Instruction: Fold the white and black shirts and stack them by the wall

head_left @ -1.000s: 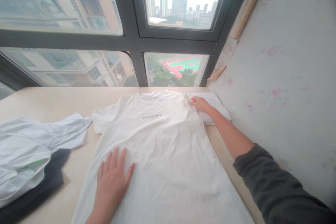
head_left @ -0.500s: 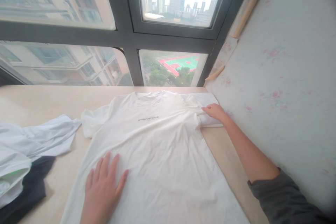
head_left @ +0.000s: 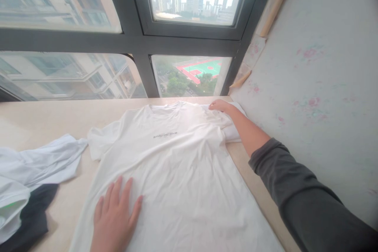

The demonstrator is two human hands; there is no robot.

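Note:
A white T-shirt (head_left: pixel 180 173) with dark lettering across its chest lies spread out, collar toward the window and wrinkled down the front. My left hand (head_left: pixel 115 214) rests flat on the lower left of its body, fingers apart. At the far right shoulder, my right hand (head_left: pixel 221 106) has its fingers closed on the shirt's fabric; the fingertips are partly hidden. The right sleeve is bunched below that hand. Under the shoulder, a folded white cloth (head_left: pixel 234 134) sticks out on the right.
White garments (head_left: pixel 44 161) and a dark garment (head_left: pixel 32 218) lie heaped on the left of the beige surface (head_left: pixel 73 116). Dark window frames (head_left: pixel 189 43) border the far edge. A flower-patterned wall (head_left: pixel 325 118) stands close on the right.
My right hand has moved from the right sleeve's end inward and farther away, to the shoulder near the collar. My left hand stays flat on the shirt. The view has shifted slightly.

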